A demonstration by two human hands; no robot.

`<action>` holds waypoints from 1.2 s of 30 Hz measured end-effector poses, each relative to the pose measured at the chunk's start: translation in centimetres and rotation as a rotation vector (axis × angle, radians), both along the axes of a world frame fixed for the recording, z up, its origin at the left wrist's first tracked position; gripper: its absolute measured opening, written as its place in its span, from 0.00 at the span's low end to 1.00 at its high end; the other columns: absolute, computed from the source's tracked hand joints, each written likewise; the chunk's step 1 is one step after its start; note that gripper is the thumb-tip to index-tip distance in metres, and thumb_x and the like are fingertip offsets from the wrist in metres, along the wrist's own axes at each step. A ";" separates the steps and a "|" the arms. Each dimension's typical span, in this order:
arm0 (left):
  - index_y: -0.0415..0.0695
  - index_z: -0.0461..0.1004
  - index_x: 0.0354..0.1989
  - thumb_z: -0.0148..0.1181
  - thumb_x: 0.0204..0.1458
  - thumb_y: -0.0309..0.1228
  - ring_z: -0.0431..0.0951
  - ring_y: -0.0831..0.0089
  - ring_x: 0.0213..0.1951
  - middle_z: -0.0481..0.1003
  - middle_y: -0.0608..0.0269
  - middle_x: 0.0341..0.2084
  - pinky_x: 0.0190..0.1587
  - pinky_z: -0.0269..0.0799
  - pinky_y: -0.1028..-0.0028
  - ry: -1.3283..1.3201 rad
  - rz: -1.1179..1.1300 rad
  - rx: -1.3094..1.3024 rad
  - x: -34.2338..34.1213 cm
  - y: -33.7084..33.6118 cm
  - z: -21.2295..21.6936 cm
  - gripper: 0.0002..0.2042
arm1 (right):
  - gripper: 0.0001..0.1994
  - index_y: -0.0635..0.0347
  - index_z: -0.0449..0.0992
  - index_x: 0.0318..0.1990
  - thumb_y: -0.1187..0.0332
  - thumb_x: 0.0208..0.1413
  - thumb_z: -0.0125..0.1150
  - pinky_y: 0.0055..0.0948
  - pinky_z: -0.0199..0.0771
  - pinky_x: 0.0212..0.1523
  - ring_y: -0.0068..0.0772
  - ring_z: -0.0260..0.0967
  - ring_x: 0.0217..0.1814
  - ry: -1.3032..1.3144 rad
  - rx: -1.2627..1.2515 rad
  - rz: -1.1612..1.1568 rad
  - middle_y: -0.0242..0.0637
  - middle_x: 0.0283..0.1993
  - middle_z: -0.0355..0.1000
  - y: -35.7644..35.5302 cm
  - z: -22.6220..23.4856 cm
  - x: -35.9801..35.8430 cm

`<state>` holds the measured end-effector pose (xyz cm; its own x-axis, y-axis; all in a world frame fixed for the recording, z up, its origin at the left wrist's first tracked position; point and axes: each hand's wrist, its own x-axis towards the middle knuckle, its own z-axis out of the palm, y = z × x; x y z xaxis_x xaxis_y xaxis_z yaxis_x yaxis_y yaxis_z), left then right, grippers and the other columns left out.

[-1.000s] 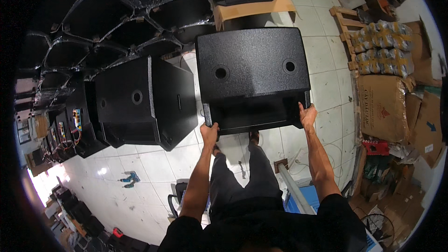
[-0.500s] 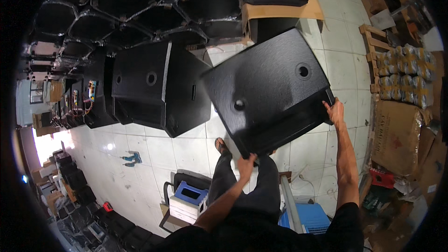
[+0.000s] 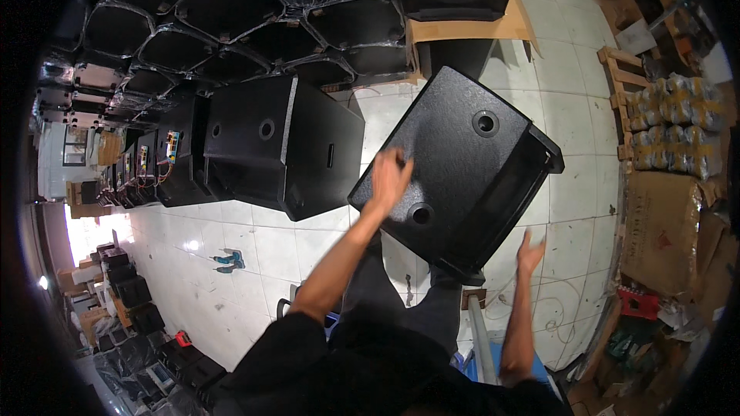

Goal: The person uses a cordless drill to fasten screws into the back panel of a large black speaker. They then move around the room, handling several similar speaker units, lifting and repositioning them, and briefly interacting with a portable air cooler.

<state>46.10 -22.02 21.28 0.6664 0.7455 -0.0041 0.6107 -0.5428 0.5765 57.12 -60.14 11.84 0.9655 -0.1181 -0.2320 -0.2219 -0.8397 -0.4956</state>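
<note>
A black textured speaker cabinet (image 3: 462, 150) stands askew on the floor in front of me, with two round sockets in its upper face and a recessed side toward my lower right. My left hand (image 3: 391, 179) is over its left edge, fingers apart and slightly blurred; whether it touches the surface I cannot tell. Apart from the cabinet's recessed side, my right hand (image 3: 530, 254) hangs open in the air with nothing in it.
More black cabinets (image 3: 320, 139) stand to the left, with plastic-wrapped ones (image 3: 231, 15) stacked behind. A cordless drill (image 3: 229, 260) lies on the tiled floor. Wrapped bundles (image 3: 671, 119), a cardboard box (image 3: 661, 219) and a wooden pallet (image 3: 619, 81) line the right. A metal post (image 3: 482, 339) stands near my legs.
The cabinet has turned counterclockwise. My right hand has let go of its corner and drawn back toward me; my left hand has moved from the near corner to the left edge.
</note>
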 end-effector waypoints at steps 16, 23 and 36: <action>0.25 0.64 0.51 0.60 0.34 0.64 0.70 0.51 0.51 0.69 0.37 0.46 0.52 0.65 0.64 0.044 -0.271 -0.773 9.2 11.4 -9.6 0.49 | 0.17 0.61 0.70 0.44 0.65 0.45 0.50 0.46 0.68 0.51 0.44 0.68 0.48 0.561 1.477 -0.933 0.40 0.45 0.71 3.0 -3.5 -17.4; 0.23 0.62 0.51 0.58 0.39 0.62 0.70 0.50 0.51 0.68 0.34 0.46 0.53 0.65 0.67 -0.036 -0.121 -0.795 3.7 11.7 -8.3 0.47 | 0.18 0.65 0.68 0.43 0.70 0.40 0.50 0.47 0.67 0.51 0.45 0.67 0.46 0.607 1.258 -0.943 0.45 0.45 0.70 2.7 -1.4 -15.1; 0.29 0.66 0.49 0.52 0.54 0.49 0.71 0.61 0.46 0.72 0.49 0.43 0.51 0.62 0.70 -0.456 0.622 -0.797 -12.7 6.8 -7.1 0.30 | 0.17 0.70 0.72 0.28 0.59 0.47 0.60 0.31 0.57 0.16 0.26 0.58 0.18 0.367 0.567 -0.450 0.33 0.20 0.62 11.4 -1.4 4.1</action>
